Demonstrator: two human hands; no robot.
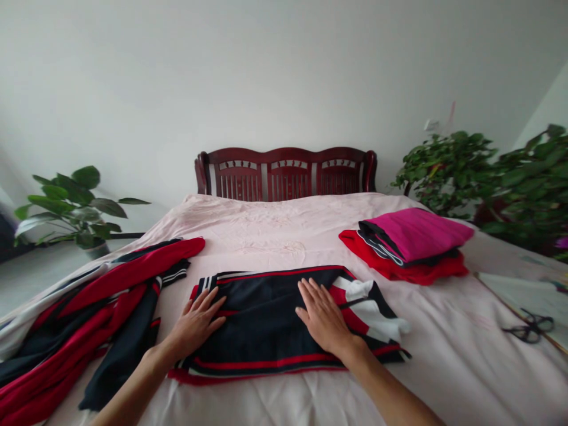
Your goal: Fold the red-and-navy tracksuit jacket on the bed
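A folded navy garment [266, 313] with red and white stripes lies flat on the pink bedsheet [275, 231] in front of me. My left hand [197, 322] rests open on its left part, fingers spread and flat. My right hand [323, 316] lies open on its middle right, fingers stretched forward beside the white and red collar area [373, 307].
A heap of unfolded red and navy clothes [89, 319] lies at the left. A folded stack, magenta on red [412, 242], sits at the right. Black scissors [530, 328] lie far right. A dark wooden headboard [286, 171] and potted plants [488, 171] stand behind.
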